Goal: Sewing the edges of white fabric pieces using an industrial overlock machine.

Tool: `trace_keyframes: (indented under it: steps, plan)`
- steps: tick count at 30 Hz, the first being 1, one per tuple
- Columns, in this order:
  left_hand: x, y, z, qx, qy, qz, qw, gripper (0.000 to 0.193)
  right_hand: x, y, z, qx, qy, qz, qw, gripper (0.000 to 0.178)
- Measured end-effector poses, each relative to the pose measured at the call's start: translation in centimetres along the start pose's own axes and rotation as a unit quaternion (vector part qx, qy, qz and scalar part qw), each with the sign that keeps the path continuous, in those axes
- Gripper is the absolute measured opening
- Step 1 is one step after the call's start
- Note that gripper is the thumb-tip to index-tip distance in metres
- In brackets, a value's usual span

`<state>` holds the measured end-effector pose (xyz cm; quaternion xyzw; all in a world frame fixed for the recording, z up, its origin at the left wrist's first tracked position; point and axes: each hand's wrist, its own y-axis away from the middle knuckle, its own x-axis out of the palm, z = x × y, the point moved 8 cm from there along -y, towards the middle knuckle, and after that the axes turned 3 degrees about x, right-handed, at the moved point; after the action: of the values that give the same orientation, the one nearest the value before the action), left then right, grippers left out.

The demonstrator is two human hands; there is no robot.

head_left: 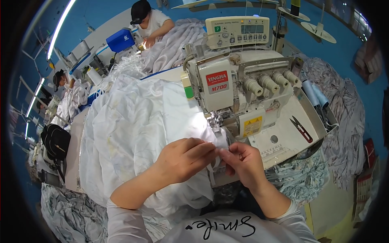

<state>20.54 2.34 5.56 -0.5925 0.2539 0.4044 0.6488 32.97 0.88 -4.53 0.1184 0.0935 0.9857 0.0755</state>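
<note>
A large heap of thin white fabric (125,121) covers the table and runs up to the needle area of the overlock sewing machine (243,77). Just in front of the presser foot, my left hand (184,158) is closed with its fingertips pinching the fabric's edge. My right hand (243,162) sits close beside it, thumb and fingers pinched together on the same edge. The fingertips of both hands nearly touch. A narrow white strip hangs below them. Exactly how the layers lie between my fingers is hidden.
Red-handled thread snips (302,128) lie on the machine's right bed, with thread cones (315,93) in a tray beyond. Grey fabric (340,121) is piled at right, pale green fabric (300,178) below. A black bag (56,141) hangs at left. Another person (150,24) sews at the back.
</note>
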Motion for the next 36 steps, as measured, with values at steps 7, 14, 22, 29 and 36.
trace_keyframes:
  steps: [7, 14, 22, 29, 36]
  plan:
    - [-0.7, 0.3, -0.1, -0.005, 0.03, -0.005, 1.0, 0.028, 2.0, 4.9, 7.3, -0.484, 0.451, -0.119, 0.74, 0.033]
    - [-0.8, 0.1, -0.3, -0.007, 0.025, -0.002, 1.0, 0.027, 2.1, 4.3, 6.4, -0.501, 0.491, -0.144, 0.698, 0.041]
    - [-0.9, -0.2, 0.7, -0.042, 0.028, -0.003, 0.999, 0.029, 2.5, 3.3, 7.1, -0.48, 0.496, -0.145, 0.709, 0.031]
    - [0.1, -0.2, 5.5, -0.202, 0.092, 0.02, 0.975, 0.018, 1.8, 4.0, 4.4, -0.43, 0.333, -0.154, 0.825, 0.028]
    - [-0.5, 2.5, 9.3, -0.342, 0.125, -0.049, 0.93, 0.011, 4.7, 4.8, -3.4, -0.268, 0.39, 0.082, 0.877, 0.021]
